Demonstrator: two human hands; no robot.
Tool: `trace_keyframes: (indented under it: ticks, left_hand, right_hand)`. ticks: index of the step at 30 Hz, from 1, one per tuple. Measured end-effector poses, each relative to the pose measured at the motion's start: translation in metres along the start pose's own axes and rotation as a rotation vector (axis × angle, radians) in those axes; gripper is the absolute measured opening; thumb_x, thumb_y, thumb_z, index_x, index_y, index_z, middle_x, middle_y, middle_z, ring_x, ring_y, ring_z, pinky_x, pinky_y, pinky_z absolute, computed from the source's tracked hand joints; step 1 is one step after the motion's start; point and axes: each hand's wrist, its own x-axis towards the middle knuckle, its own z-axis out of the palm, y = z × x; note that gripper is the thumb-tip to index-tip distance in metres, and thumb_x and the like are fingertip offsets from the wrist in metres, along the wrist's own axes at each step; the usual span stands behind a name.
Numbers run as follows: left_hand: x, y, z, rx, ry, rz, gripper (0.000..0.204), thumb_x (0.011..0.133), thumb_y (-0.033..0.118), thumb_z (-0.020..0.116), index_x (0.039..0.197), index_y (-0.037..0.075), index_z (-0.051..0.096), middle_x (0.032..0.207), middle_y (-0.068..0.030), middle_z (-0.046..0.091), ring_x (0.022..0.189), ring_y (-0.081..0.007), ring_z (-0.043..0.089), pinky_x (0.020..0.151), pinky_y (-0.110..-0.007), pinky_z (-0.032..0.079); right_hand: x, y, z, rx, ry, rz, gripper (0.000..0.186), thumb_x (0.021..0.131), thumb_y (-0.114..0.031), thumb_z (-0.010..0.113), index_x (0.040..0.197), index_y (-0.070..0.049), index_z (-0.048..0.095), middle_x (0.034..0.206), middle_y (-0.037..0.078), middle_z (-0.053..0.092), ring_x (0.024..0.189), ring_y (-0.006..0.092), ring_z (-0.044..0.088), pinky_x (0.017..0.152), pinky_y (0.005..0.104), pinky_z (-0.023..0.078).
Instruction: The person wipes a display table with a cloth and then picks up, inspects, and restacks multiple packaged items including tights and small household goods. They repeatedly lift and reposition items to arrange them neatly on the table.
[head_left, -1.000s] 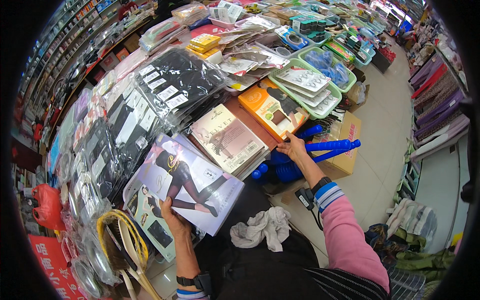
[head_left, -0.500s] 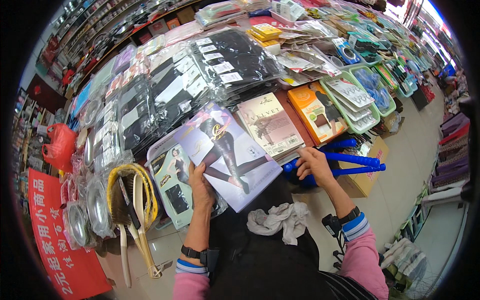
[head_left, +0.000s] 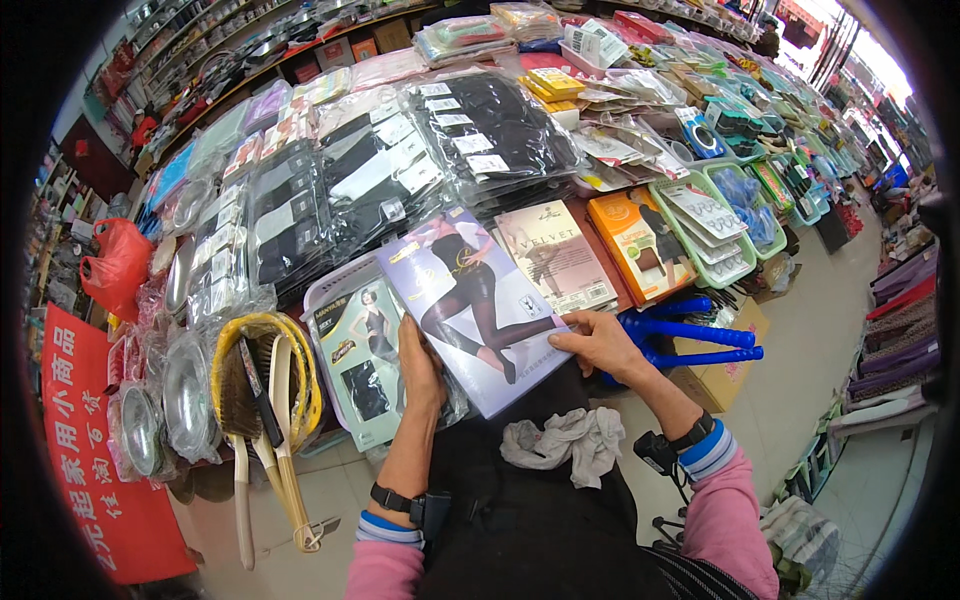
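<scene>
I hold a flat pale-purple packet of tights [head_left: 478, 310], printed with a figure in dark tights, over the front edge of a shop display table. My left hand [head_left: 421, 366] grips its lower left edge. My right hand [head_left: 598, 343] holds its right corner with the fingers on top. Under the packet's left side lies a pale basket [head_left: 330, 290] with more hosiery packets [head_left: 362, 362]. To the right lie a beige packet [head_left: 556, 256] and an orange one [head_left: 640, 246].
Bagged black hosiery [head_left: 400, 165] fills the table's middle. Brushes and dustpans [head_left: 265, 400] hang at the front left beside metal lids [head_left: 185, 395]. Green baskets [head_left: 712, 225] and blue plastic handles [head_left: 690, 340] sit right. A grey cloth [head_left: 565, 445] lies on my lap. A red banner [head_left: 85, 450] hangs left.
My view has swung left along the table. My right hand left the stack by the orange packet and now grips the purple packet's right corner. My left hand has kept its hold.
</scene>
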Motion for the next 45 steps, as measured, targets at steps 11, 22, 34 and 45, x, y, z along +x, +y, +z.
trace_keyframes:
  ticks: [11,22,34,45]
  left_hand:
    - [-0.002,-0.001,0.003,-0.005,0.074,-0.036,0.038,0.101,0.042,0.044,0.12,0.01,0.05,0.079,0.0054,0.043,0.06,-0.0038,0.038,0.051,-0.021,0.032]
    - [-0.007,0.0,0.009,0.156,0.016,0.072,0.075,0.09,0.013,0.064,0.147,-0.004,0.019,0.122,-0.0192,0.056,0.107,-0.0233,0.056,0.093,-0.033,0.045]
    - [-0.005,-0.001,0.007,0.147,0.019,0.08,0.074,0.088,0.011,0.065,0.145,-0.005,0.021,0.121,-0.0189,0.056,0.105,-0.0221,0.057,0.091,-0.032,0.046]
    - [-0.008,0.004,0.011,0.129,0.018,0.063,0.073,0.088,0.011,0.065,0.145,-0.005,0.021,0.122,-0.0193,0.055,0.107,-0.0224,0.056,0.092,-0.032,0.045]
  right_hand:
    - [0.005,0.029,0.007,0.514,0.077,0.065,0.032,0.084,-0.024,0.069,0.1,0.003,0.066,0.082,0.007,0.067,0.065,0.0128,0.062,0.047,0.0241,0.047]
    - [0.0,0.061,-0.025,1.0,0.241,-0.139,0.034,0.086,-0.024,0.061,0.11,0.001,0.061,0.098,0.008,0.066,0.087,0.0207,0.065,0.081,0.0363,0.053]
    - [-0.006,0.136,-0.119,1.124,0.739,-0.309,0.043,0.089,-0.027,0.064,0.123,-0.002,0.06,0.116,0.008,0.065,0.104,0.0214,0.063,0.089,0.0355,0.05]
    - [0.027,0.178,-0.148,1.164,0.986,-0.18,0.045,0.087,-0.04,0.068,0.117,-0.008,0.062,0.111,0.006,0.065,0.098,0.0224,0.064,0.077,0.0403,0.054]
